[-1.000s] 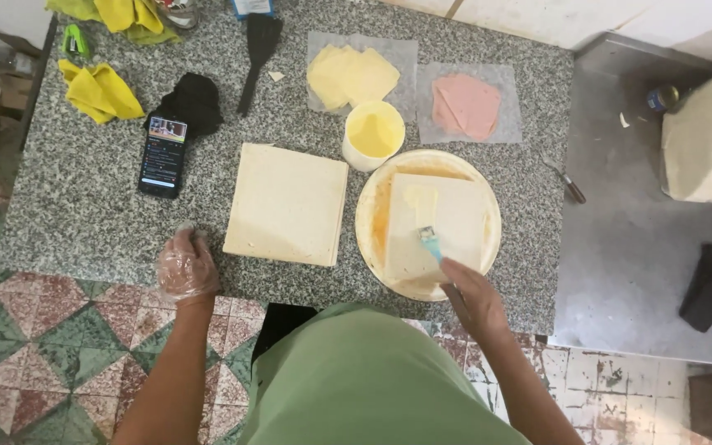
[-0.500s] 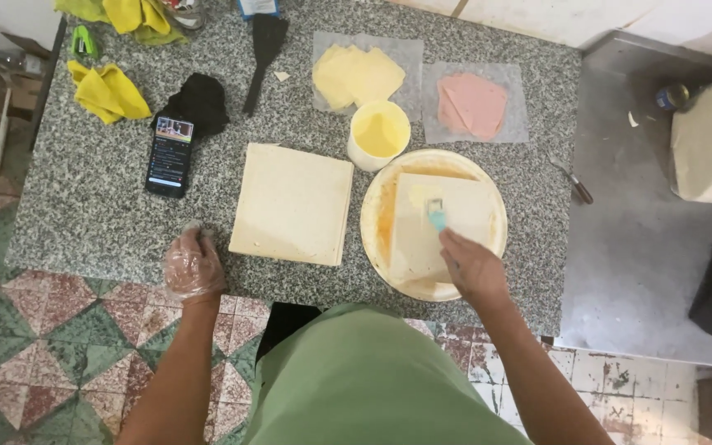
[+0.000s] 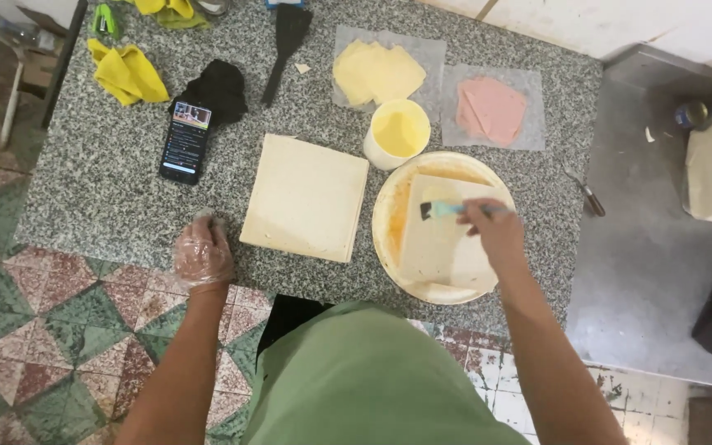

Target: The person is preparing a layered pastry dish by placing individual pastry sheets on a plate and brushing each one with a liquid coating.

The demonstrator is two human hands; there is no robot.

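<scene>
The small brush point(image 3: 441, 209) is lying across the far part of the pale square sheet point(image 3: 445, 239) that is sitting in the round plate point(image 3: 382, 216) at the right of the counter point(image 3: 109, 206); its long axis is running left to right, dark bristles pointing left, light blue handle pointing right into the right hand point(image 3: 492, 232), whose fingers are closing around that handle. A yellowish patch is showing on the sheet just beyond the bristles, while the near part is looking dry and pale, so by my reckoning the coating is begun and most of the sheet is left; an orange smear is sitting on the plate to the left of the sheet. The gloved left hand point(image 3: 202, 254) is resting on the near edge of the counter, fingers loosely curled and holding nothing. Between the hands a stack of square sheets point(image 3: 305, 196) is waiting, and just beyond the plate a yellow tub point(image 3: 397, 132) is standing. Farther off, yellow slices point(image 3: 377, 72) and pink slices point(image 3: 490, 109) are lying on paper, with a phone point(image 3: 185, 140) at the left.
</scene>
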